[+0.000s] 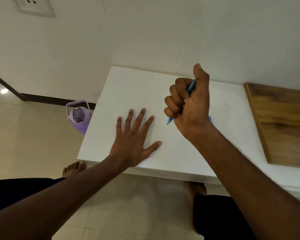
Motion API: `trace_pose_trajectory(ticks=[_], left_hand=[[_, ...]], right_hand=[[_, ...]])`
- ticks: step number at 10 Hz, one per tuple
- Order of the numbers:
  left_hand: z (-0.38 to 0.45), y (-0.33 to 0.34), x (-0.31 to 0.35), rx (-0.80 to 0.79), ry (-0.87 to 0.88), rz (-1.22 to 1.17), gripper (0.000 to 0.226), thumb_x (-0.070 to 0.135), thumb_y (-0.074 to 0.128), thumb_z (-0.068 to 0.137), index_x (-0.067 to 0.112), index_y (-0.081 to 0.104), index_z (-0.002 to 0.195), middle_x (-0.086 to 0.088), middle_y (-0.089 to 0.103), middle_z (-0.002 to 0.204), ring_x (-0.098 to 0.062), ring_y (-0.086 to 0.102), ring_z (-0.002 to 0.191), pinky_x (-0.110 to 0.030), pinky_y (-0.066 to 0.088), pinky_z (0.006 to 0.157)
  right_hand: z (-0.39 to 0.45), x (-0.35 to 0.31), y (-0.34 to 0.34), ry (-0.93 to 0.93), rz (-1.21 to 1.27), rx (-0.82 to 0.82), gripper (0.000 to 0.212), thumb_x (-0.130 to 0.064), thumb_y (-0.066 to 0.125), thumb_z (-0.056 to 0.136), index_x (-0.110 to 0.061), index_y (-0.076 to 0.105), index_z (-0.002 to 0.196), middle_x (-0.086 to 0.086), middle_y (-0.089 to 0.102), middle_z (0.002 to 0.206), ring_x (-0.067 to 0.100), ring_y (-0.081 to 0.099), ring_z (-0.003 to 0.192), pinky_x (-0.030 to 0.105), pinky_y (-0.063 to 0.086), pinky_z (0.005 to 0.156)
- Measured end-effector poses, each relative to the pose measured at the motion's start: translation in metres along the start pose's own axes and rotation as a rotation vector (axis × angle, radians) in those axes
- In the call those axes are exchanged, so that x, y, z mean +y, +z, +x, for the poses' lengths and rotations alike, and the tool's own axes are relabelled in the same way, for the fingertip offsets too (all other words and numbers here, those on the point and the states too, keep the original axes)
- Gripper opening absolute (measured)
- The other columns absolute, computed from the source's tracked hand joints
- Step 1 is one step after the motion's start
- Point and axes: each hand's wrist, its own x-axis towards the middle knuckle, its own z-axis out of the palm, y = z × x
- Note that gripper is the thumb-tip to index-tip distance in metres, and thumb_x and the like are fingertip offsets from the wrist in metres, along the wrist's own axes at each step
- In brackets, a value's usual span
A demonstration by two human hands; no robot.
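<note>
A large white sheet (132, 87) lies flat on a white table. My left hand (133, 141) rests on the sheet's near part, palm down with the fingers spread and straight. My right hand (189, 104) is raised over the sheet's right half in a fist, thumb pointing up. It grips a blue pen (170, 121) whose tip points down and left, just above the paper. A small blue thing (210, 118) peeks out from behind my right wrist; I cannot tell what it is.
A wooden board (284, 122) lies on the table to the right. A purple water bottle (78, 116) stands on the tiled floor beside the table's left edge. My bare feet (74, 168) are under the table's front edge. A white wall runs behind.
</note>
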Motion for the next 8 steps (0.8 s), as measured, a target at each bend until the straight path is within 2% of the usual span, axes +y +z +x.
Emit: trace_pose_trajectory(ticks=[1,7,8], left_hand=[[-0.0002,-0.0014,0.0018,-0.007,-0.002,0.003,0.094,0.090,0.016,0.093,0.036,0.004,0.169,0.000,-0.012,0.179,-0.036,-0.009,0.164,-0.069,0.005,0.127],[-0.0022,-0.0009,-0.0002,0.002,-0.004,0.006,0.094,0.091,0.017,0.092,0.037,0.006,0.169,0.000,-0.010,0.179,-0.036,-0.007,0.164,-0.069,0.006,0.127],[-0.0027,-0.0013,-0.0008,0.006,-0.002,0.000,0.094,0.090,0.016,0.092,0.037,0.006,0.169,0.000,-0.009,0.179,-0.036,-0.006,0.164,-0.069,0.006,0.127]], right_hand=[[-0.0005,-0.0023,-0.0005,-0.007,-0.008,0.008,0.070,-0.044,0.022,0.111,-0.022,0.035,0.045,-0.008,0.029,0.041,0.007,0.023,0.035,0.013,0.027,0.044],[-0.0030,-0.0007,0.0006,-0.033,0.002,-0.003,0.069,-0.046,0.023,0.109,-0.023,0.036,0.045,-0.008,0.031,0.041,0.006,0.024,0.035,0.014,0.027,0.045],[-0.0034,-0.0011,0.0014,-0.029,0.017,-0.006,0.069,-0.059,0.022,0.106,-0.020,0.026,0.049,-0.006,0.028,0.042,0.008,0.022,0.036,0.015,0.024,0.045]])
